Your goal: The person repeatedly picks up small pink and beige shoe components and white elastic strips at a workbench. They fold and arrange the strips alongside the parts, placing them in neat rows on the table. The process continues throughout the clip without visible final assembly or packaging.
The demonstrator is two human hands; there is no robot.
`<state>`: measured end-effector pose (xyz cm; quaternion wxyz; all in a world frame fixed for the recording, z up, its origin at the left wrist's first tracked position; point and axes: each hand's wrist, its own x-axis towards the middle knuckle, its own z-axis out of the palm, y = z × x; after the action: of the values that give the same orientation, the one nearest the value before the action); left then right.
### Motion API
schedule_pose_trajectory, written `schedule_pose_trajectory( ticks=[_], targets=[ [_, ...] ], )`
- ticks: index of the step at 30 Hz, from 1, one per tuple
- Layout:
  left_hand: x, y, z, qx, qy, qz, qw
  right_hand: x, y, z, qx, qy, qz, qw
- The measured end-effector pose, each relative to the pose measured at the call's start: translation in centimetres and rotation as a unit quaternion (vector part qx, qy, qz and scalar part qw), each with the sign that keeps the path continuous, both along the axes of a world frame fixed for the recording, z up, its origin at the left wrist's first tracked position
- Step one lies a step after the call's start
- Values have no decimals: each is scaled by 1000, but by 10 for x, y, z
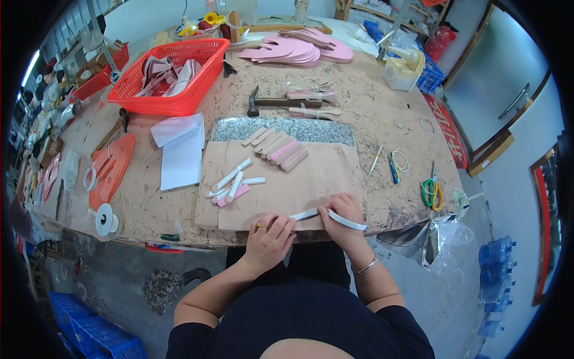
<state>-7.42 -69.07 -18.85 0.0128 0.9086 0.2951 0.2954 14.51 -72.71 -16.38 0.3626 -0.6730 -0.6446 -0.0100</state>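
Note:
At the near edge of the table, my left hand [270, 240] pinches one end of a narrow strip [304, 214] with a white face. My right hand [343, 219] has its fingers closed on the strip's other side, and a white tape tail [348, 221] curves out past it to the right. Both hands rest over brown paper [281, 203]. Just beyond them lies a loose pile of short white-faced strips [234, 182], a few showing pink or tan. Farther off, a fanned row of tan and pink leather strips [276, 148] with rounded ends lies on the paper.
A grey stone slab [239, 128] and a hammer [281, 103] lie beyond the paper. A red basket [190, 103] stands back left, near white sheets [181, 160]. A tape roll [106, 220] sits at left. Scissors [431, 194] and a blue-handled tool [393, 170] lie right.

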Motion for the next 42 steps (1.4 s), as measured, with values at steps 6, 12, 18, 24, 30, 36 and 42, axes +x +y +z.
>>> schedule_pose_trajectory(
  ticks=[6, 12, 18, 24, 30, 36, 42],
  targets=[
    [17, 18, 16, -131, -61, -9, 990, 0, 1, 6, -2, 76, 73, 994],
    [43, 31, 20, -247, -105, -63, 961, -8, -6, 13, 48, 86, 85, 992],
    [33, 30, 22, -240, -149, -54, 958, -18, -13, 17, 135, -37, 137, 981],
    [13, 48, 43, -249, -342, -36, 906, -23, -39, 29, 231, -13, 181, 956],
    [29, 28, 9, -154, -129, -62, 978, -10, -16, 13, 79, 257, 36, 963],
    [-13, 25, 15, -211, -174, -2, 962, -22, -8, 19, -37, 285, 86, 954],
    [-19, 16, 0, -78, -153, -31, 985, -50, 11, 9, -66, 210, 96, 971]
  ],
)
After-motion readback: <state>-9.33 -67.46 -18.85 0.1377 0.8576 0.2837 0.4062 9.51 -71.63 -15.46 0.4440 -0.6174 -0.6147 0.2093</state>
